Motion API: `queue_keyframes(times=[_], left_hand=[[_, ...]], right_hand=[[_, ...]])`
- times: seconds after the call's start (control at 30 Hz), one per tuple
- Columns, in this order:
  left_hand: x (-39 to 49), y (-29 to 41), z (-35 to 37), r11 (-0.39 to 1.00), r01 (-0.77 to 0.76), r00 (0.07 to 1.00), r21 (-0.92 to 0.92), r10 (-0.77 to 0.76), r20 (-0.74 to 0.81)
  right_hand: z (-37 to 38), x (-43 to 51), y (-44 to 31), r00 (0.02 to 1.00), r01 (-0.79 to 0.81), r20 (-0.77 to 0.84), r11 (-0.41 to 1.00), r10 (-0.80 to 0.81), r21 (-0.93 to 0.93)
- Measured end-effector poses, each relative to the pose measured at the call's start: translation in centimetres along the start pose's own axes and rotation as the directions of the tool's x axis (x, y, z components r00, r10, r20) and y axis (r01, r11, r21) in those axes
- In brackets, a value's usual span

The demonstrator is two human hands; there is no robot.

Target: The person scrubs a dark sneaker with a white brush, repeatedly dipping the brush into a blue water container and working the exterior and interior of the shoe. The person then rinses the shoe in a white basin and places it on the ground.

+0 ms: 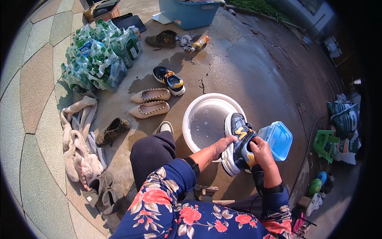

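Between my two hands is a dark blue sneaker (238, 140) with orange trim and a thick white sole. My left hand (222, 148) grips it along the sole side. My right hand (262, 151) has hold of it at the collar. The shoe's toe overlaps the near right rim of a white round basin (191, 116). Cloudy, sudsy water (209, 121) fills part of that basin. A similar dark sneaker (169, 80) with orange laces rests on the wet concrete beyond it.
Right of the basin is a tilted blue plastic tub (276, 140). Studded beige flats (150, 103) and a muddy boot (113, 131) lie to the left. Farther off are shrink-wrapped green bottles (98, 56) and a large blue bin (189, 13). A green stool (325, 145) stands at right.
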State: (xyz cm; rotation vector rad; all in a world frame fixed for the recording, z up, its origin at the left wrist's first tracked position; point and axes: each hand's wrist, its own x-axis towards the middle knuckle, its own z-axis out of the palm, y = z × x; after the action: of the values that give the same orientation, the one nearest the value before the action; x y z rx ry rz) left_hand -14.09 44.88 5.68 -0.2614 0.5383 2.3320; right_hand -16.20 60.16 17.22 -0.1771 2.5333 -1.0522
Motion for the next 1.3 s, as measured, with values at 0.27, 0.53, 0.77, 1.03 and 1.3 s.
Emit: queue_keyframes(times=[0.27,0.53,0.77,1.03,1.3], left_hand=[[-0.8,2.3,-1.5,0.954,0.040,0.997,-0.297,-0.019,0.073],[-1.2,2.1,-0.3,0.945,-0.018,0.992,-0.328,0.057,0.109],[-1.4,2.5,-0.9,0.960,-0.046,0.983,-0.276,0.092,0.158],[-1.3,2.5,-1.3,0.959,-0.028,0.978,-0.281,0.085,0.191],[-1.3,3.0,-1.8,0.966,-0.061,0.983,-0.253,0.102,0.152]], right_hand=[[-6.0,-4.2,-1.1,0.974,-0.196,0.169,0.931,0.149,0.308],[-9.1,-6.3,-2.8,0.976,-0.182,0.192,0.859,0.100,0.478],[-11.5,-8.0,-1.2,0.983,-0.175,0.079,0.712,0.167,0.680],[-11.0,-8.0,-1.1,0.986,-0.164,0.121,0.722,0.111,0.673],[-8.3,-5.9,-3.0,0.955,-0.214,0.276,0.895,0.108,0.390]])
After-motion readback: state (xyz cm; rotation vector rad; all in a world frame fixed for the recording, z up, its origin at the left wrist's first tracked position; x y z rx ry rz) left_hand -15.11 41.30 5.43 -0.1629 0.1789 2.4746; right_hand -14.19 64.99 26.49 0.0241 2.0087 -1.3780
